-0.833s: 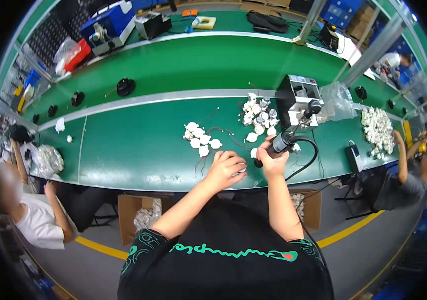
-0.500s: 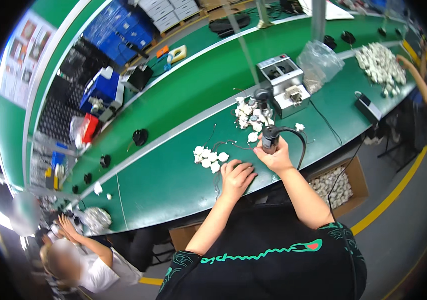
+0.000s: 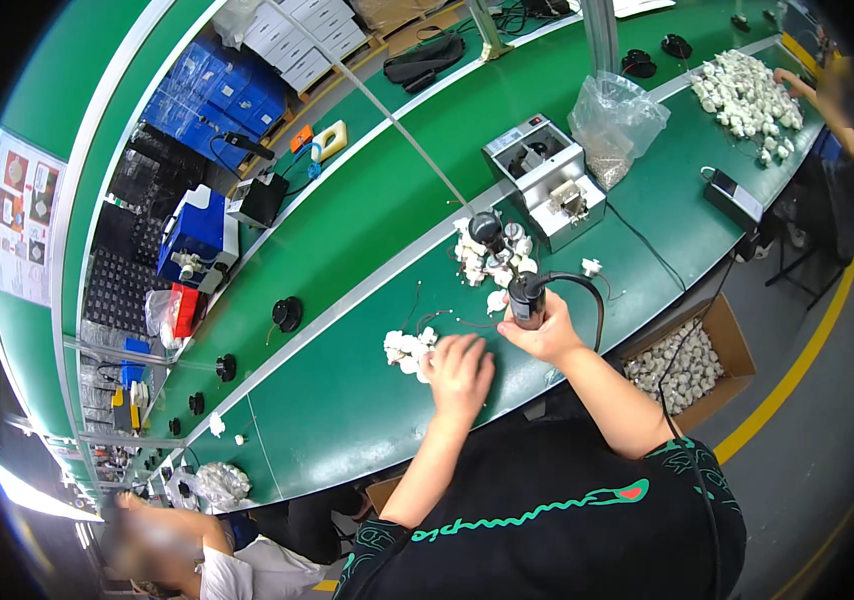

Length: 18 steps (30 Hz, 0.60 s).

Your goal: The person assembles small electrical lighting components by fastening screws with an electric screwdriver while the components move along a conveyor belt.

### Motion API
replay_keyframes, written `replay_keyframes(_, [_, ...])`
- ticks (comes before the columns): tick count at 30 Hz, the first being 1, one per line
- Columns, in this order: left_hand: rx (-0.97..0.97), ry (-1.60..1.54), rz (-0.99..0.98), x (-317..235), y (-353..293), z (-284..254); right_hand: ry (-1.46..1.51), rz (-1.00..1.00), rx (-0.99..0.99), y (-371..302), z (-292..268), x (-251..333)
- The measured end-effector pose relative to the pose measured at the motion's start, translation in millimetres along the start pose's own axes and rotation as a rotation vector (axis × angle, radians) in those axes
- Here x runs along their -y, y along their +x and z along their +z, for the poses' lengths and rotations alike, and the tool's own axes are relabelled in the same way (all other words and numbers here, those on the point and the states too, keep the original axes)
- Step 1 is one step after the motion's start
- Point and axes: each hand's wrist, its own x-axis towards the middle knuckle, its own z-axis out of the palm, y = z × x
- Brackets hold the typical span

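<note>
My right hand (image 3: 544,332) is wrapped round a dark, upright electric screwdriver (image 3: 525,300) with a thick black cable looping off to its right. Its tip and whatever lies under it are hidden. My left hand (image 3: 459,378) is over the green bench, fingers stretched and somewhat apart, at the right edge of a small cluster of white round parts (image 3: 407,350) with thin wires. Whether the fingertips touch a part cannot be made out. Beyond the screwdriver lies a larger pile of similar white parts (image 3: 477,262), partly behind a round black lamp-like head (image 3: 487,230).
A metal machine (image 3: 547,175) stands behind the pile, beside a clear plastic bag (image 3: 615,125). A black box (image 3: 732,200) sits farther right. On the floor a carton (image 3: 732,345) holds many white parts. Co-workers sit at both ends, one near a big white heap (image 3: 747,95).
My left hand has shifted left and spread its fingers toward the small white cluster. My right hand still grips the screwdriver. The whole view has turned slightly.
</note>
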Motion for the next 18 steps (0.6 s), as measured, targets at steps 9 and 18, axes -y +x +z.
replay_keyframes(9, [0.177,-0.47,0.064,-8,11,36,0.093,-0.206,-0.051,12,-31,57])
replay_keyframes(18, [0.179,-0.585,0.169,-2,47,46,-0.076,-0.429,-0.302,82,-82,83])
